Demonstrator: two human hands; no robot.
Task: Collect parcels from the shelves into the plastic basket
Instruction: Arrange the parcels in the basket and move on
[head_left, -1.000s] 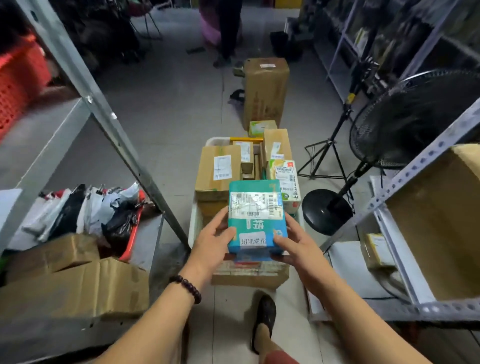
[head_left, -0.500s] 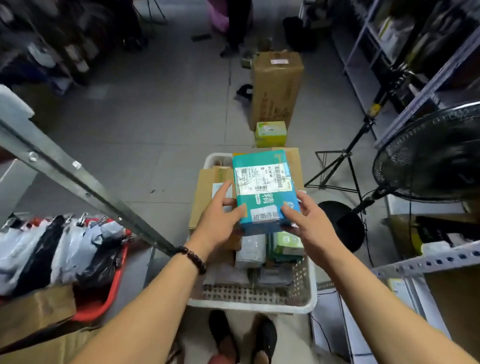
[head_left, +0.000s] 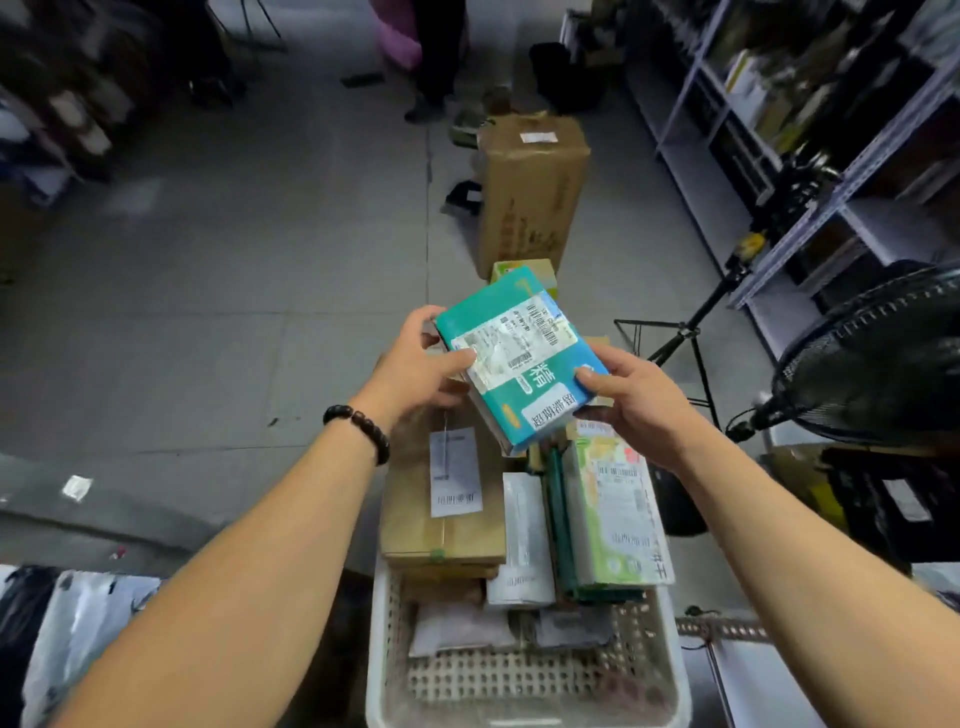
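**Teal and tilting, waiting above a crowded basket**

Gripping the teal parcel (head_left: 519, 358) from two opposite sides. Curling the left hand (head_left: 421, 369) round its far-left edge, thumb pressing on the shipping label. Clamping the right hand (head_left: 639, 400) on the near-right corner, thumb on top and fingers hidden beneath.

Holding it in the air, touching nothing else, over the far half of the plastic basket (head_left: 376, 649). Keeping it tilted rather than level, probably for reading the label or for hunting a gap to slide it into.

Looking down past it at parcels standing on edge side by side, seemingly packed that way for saving room:
- brown carton (head_left: 415, 514) on the left
- slim white parcel (head_left: 522, 540) in the middle
- green-and-white parcel (head_left: 613, 519) on the right

Noting grey mailer bags (head_left: 462, 631) lying flat at the near end.

Judging the drop as not yet made. Likely needing either to lay the parcel on top or to slip it in upright.

Passing outward to a tall carton (head_left: 530, 192) standing on the far floor, a black fan (head_left: 872, 364) at right, and shelves (head_left: 857, 156) along the far right.
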